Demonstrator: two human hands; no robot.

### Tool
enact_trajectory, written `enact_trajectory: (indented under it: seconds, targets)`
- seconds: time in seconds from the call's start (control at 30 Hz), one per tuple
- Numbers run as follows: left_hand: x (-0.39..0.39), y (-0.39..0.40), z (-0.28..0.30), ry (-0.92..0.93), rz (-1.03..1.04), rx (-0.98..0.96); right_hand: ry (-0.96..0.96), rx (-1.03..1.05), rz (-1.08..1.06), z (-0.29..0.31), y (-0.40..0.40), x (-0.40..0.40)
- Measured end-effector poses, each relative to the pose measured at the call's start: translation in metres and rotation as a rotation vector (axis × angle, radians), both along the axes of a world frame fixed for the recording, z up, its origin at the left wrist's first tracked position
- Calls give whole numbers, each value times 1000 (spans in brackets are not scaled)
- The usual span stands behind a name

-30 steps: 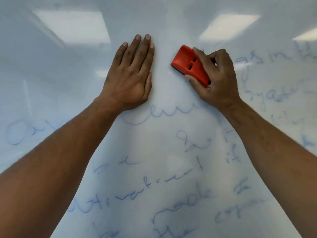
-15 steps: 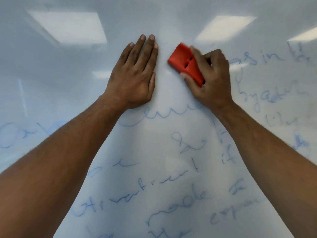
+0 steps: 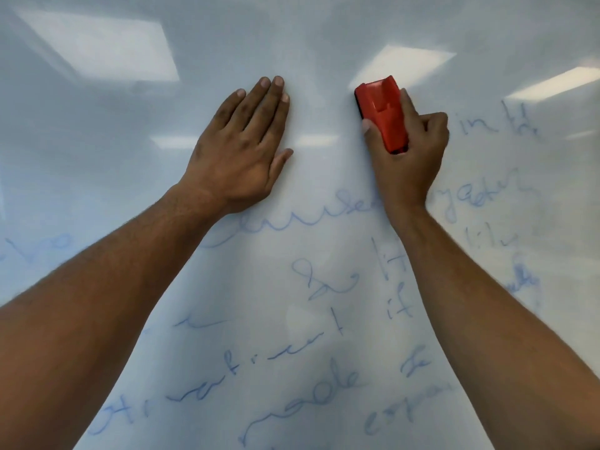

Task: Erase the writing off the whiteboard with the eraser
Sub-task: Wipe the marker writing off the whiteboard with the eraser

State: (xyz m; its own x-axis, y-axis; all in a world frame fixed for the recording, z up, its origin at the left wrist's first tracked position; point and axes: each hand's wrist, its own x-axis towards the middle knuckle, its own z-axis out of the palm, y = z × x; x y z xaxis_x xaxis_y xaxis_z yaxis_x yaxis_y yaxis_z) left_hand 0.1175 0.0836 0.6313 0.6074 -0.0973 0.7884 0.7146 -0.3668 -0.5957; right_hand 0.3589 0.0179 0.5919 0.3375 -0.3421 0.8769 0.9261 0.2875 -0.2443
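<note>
A glossy whiteboard (image 3: 130,177) fills the view, with faint blue handwriting (image 3: 311,219) across its middle, right and lower parts. My right hand (image 3: 410,157) grips a red eraser (image 3: 383,112) and presses it against the board, its long side nearly upright, just left of the blue words at the upper right. My left hand (image 3: 243,147) lies flat on the board with fingers together, to the left of the eraser and apart from it. The board's upper left shows no writing.
Ceiling lights reflect as bright patches (image 3: 97,50) on the upper board. Both forearms cross the lower part of the view and hide some of the writing.
My right hand has swung the eraser from a tilted pose near my left hand to a more upright one further right. The writing right of it is partly wiped. My left hand stays flat.
</note>
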Motion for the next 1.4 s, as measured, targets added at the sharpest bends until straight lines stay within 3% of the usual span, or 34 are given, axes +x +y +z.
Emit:
enact_trajectory:
  seconds: [0.13, 0.3, 0.4, 0.47, 0.6, 0.77, 0.93, 1.1, 1.23, 1.4]
  targets:
    - [17, -3, -2, 5, -21, -14, -292, -105, -187, -15, -1, 10]
    - [30, -2, -3, -5, -46, 2, 10, -18, -151, -13, 2, 13]
    - [30, -1, -3, -2, -54, 0, -191, -101, -237, -18, 1, 17]
    - [30, -1, -3, -6, -49, 4, -208, -120, -232, -19, -4, 25]
    - [31, -1, -4, -10, -62, -5, 105, -42, -187, -13, 7, 2]
    - [31, 1, -3, -7, -51, -4, -231, -166, -326, -24, 5, -3]
    - [33, 0, -4, -4, -49, -11, 112, -116, -239, -9, 3, 15]
    - [35, -1, -4, 9, -33, -13, -312, -210, -396, -26, -6, 40]
    - [38, -4, -5, 17, -27, -23, 6, -143, -290, -25, -2, 40]
    - [41, -6, -3, 46, -15, -6, -368, -219, -404, -36, -8, 53]
